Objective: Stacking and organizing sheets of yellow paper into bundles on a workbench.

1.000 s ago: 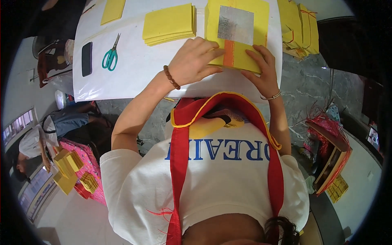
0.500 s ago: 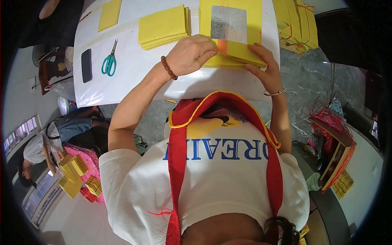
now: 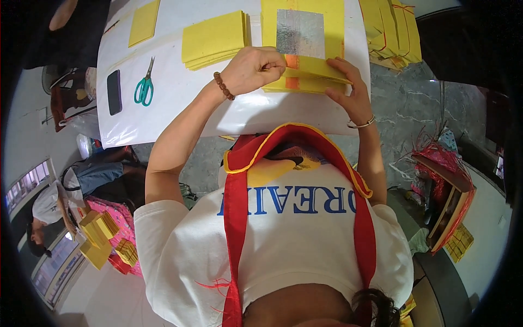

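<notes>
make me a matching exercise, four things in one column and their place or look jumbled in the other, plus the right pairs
Column one
1. scissors
2. phone
3. left hand
4. right hand

Column two
A. at the right side of the yellow papers
B. dark, left of the scissors
C. brown bracelet at its wrist
D. teal-handled

Right pairs: 1-D, 2-B, 3-C, 4-A

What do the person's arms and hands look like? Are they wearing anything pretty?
The arms come out of short white sleeves. The left hand has no glove, and a bracelet of chunky brown beads goes round its wrist. The right hand is gloveless too, with a thin, pale bangle at its wrist.
</notes>
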Available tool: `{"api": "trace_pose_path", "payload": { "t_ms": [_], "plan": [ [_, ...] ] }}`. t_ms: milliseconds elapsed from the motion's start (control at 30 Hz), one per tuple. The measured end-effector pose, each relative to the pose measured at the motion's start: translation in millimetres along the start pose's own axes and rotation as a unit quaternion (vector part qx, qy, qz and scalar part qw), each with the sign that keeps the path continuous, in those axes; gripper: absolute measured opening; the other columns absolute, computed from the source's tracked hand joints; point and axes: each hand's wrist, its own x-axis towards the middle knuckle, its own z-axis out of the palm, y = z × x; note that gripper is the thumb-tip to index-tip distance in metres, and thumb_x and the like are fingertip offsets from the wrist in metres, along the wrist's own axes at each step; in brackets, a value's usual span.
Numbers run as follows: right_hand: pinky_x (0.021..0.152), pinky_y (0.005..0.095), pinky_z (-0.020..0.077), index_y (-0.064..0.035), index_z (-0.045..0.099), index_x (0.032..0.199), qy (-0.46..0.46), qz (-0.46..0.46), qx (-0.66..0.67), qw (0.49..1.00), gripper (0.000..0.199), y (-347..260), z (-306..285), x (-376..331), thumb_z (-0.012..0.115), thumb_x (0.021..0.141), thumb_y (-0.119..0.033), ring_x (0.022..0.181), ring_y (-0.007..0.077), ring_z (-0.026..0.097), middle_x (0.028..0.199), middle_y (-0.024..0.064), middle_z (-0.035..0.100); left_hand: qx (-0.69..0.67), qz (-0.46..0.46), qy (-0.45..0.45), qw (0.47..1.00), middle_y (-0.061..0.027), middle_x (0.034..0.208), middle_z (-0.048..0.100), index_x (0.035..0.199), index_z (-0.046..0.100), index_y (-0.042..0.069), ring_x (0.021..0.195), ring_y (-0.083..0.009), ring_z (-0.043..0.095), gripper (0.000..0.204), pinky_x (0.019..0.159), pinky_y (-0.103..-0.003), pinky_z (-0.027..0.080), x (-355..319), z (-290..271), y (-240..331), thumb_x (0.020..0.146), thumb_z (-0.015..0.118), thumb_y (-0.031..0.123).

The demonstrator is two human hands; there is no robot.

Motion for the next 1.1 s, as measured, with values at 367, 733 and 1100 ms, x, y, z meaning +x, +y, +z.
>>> {"api": "trace_pose_path", "payload": {
  "t_ms": [367,733,1100],
  "plan": [
    [0.087,0.0291,0.0454,-0.0055,0.062,0.105,0.065,0.019,0.034,0.997,0.029,22.6,5.0,8.8,0.07,0.077,-0.008,0.103,0.0181,0.056,0.108,0.0084,0.059,-0.048,-0.013,-0.037,0.998,-0.0045,0.083,0.06,0.091,0.063,0.001,0.071,-0.0132,0.051,0.019,0.064,-0.027,0.041,0.2,-8.8,-5.4,0.083,0.061,0.017],
    [0.093,0.0369,0.0367,-0.0114,0.064,0.105,0.085,-0.155,-0.182,0.967,0.032,2.3,-10.7,17.4,0.069,0.073,-0.013,0.109,0.0236,0.052,0.119,0.0072,0.056,0.333,0.229,0.104,0.909,-0.0055,0.104,0.061,0.107,0.062,0.013,0.095,-0.0244,0.054,0.037,0.078,-0.036,0.041,-12.8,-3.7,-11.8,0.07,0.058,0.007],
    [0.086,0.0331,0.0413,-0.0094,0.061,0.111,-0.026,0.044,-0.006,0.999,0.031,-11.1,-12.7,4.7,0.063,0.081,-0.01,0.1,0.0227,0.054,0.115,0.0089,0.057,0.013,-0.042,0.109,0.993,-0.0126,0.068,0.054,0.097,0.061,0.002,0.058,-0.0224,0.051,0.026,0.054,-0.034,0.042,-21.4,10.9,1.4,0.09,0.054,0.026]
  ]
}}
